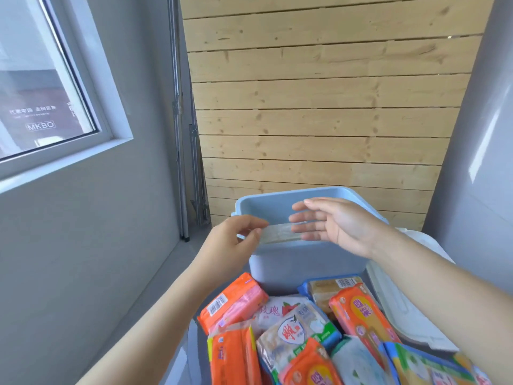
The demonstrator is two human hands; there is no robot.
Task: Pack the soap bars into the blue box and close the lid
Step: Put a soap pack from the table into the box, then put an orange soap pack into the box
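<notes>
The open blue box (pixel 305 262) stands on the far side of the table. My left hand (pixel 230 245) pinches one end of a soap bar in clear wrapping (pixel 280 234) and holds it level over the box's near rim. My right hand (pixel 333 223) hovers over the box with straight fingers at the bar's other end. Several wrapped soap bars lie piled in front of the box, among them an orange pack (pixel 233 301) and a clear-and-green pack (pixel 294 332).
The white lid (pixel 399 301) lies flat to the right of the box. A wooden plank wall (pixel 319 107) rises behind the table. A grey wall with a window (pixel 41 93) is to the left, a grey surface to the right.
</notes>
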